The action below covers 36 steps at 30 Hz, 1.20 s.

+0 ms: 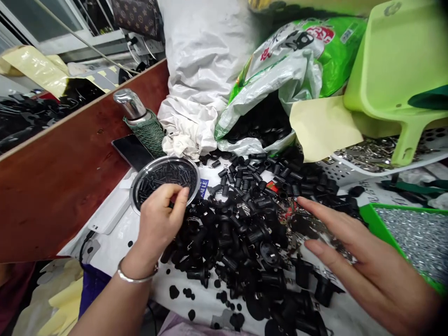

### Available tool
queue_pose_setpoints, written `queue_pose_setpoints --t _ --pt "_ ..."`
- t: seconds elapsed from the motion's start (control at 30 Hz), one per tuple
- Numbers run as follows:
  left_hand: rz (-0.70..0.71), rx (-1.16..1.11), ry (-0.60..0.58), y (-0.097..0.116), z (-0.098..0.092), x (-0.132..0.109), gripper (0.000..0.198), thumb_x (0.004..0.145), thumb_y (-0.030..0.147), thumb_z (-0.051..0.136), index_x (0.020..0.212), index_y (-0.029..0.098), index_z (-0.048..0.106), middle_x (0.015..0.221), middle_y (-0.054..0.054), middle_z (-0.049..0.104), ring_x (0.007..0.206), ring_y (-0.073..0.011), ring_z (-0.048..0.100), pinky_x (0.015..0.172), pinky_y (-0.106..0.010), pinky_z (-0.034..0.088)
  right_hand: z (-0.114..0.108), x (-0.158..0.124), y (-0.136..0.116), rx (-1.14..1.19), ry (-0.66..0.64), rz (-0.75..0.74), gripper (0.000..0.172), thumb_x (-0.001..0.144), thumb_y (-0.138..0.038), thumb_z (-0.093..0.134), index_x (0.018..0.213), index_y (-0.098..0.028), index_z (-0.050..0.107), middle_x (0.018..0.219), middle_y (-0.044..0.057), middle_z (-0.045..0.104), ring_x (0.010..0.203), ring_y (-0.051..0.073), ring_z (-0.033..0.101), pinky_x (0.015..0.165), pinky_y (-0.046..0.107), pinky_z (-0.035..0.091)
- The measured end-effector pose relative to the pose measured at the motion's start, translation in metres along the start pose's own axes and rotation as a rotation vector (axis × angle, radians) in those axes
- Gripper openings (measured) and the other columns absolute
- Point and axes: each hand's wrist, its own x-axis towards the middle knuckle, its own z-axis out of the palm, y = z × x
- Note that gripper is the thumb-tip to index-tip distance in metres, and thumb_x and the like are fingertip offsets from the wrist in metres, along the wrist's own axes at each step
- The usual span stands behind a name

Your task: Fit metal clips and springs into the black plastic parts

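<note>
My left hand [159, 217], with a bangle on its wrist, is closed at the near rim of a round metal bowl [196, 179]. Small dark screw-like pieces [171, 175] fill the bowl. Whatever the fingers pinch is hidden behind the thumb and knuckles. My right hand [353, 256] hovers with thumb and fingers apart, holding nothing I can see. Below its fingertips lie small metal pieces [297, 226], partly blurred. Between the hands spreads a heap of black plastic cylinders and caps [241, 228], some with metal clips.
A green box of small silvery parts [413, 233] stands at the right. Behind the heap are an open plastic bag [266, 88] and a light-green dustpan [395, 60]. A flask [143, 121] and a phone [131, 151] sit by the red-brown board [70, 172].
</note>
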Motion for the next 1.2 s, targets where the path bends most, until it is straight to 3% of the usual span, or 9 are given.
queue_pose_setpoints --t 0.13,0.3,0.53,0.73,1.0,1.2 --pt "0.020 0.046 -0.029 -0.003 0.002 0.003 0.019 0.084 0.032 0.051 0.076 0.017 0.059 0.069 0.002 0.060 0.061 -0.0107 0.055 0.060 -0.021 0.041 -0.018 -0.003 0.022 -0.117 0.000 0.060 0.040 0.088 -0.044 0.041 0.117 -0.020 0.053 0.110 0.009 0.062 0.099 0.025 0.058 0.087 0.040 0.048" --pt "0.111 0.044 -0.096 0.009 0.014 0.003 0.015 0.082 0.032 0.055 0.078 0.018 0.059 0.069 0.003 0.060 0.060 -0.0097 0.056 0.058 -0.019 0.040 -0.028 -0.008 0.035 -0.229 -0.071 0.027 0.036 0.090 -0.035 0.042 0.112 -0.010 0.056 0.099 0.013 0.064 0.093 0.025 0.057 0.085 0.041 0.044" --pt "0.186 0.020 -0.098 0.012 0.016 0.001 0.017 0.082 0.036 0.052 0.076 0.021 0.058 0.068 0.003 0.061 0.059 -0.0106 0.058 0.058 -0.021 0.041 -0.018 -0.012 0.044 -0.361 -0.320 0.022 0.022 0.088 -0.018 0.042 0.087 -0.016 0.064 0.078 0.007 0.065 0.075 0.020 0.057 0.073 0.035 0.042" --pt "0.178 0.011 -0.138 0.014 0.016 -0.001 0.019 0.083 0.037 0.052 0.075 0.021 0.058 0.068 0.003 0.061 0.058 -0.0107 0.057 0.057 -0.021 0.040 0.004 -0.008 0.030 -0.358 -0.443 -0.062 0.017 0.085 -0.015 0.048 0.077 -0.018 0.063 0.067 0.001 0.061 0.063 0.015 0.054 0.063 0.027 0.038" --pt "0.255 -0.053 -0.209 0.016 0.021 -0.007 0.016 0.084 0.032 0.051 0.076 0.019 0.056 0.069 0.002 0.059 0.061 -0.0119 0.056 0.060 -0.023 0.041 0.036 0.000 0.018 -0.427 -0.373 -0.028 0.020 0.077 -0.001 0.046 0.082 -0.013 0.061 0.074 0.007 0.061 0.068 0.020 0.059 0.060 0.029 0.044" --pt "0.197 -0.049 -0.261 0.013 0.014 -0.008 0.018 0.087 0.029 0.047 0.075 0.018 0.054 0.070 -0.001 0.058 0.066 -0.0140 0.054 0.064 -0.026 0.041 0.032 -0.009 0.031 -0.344 -0.254 -0.082 0.042 0.078 -0.002 0.034 0.114 -0.009 0.053 0.084 0.009 0.066 0.059 0.016 0.063 0.054 0.026 0.052"
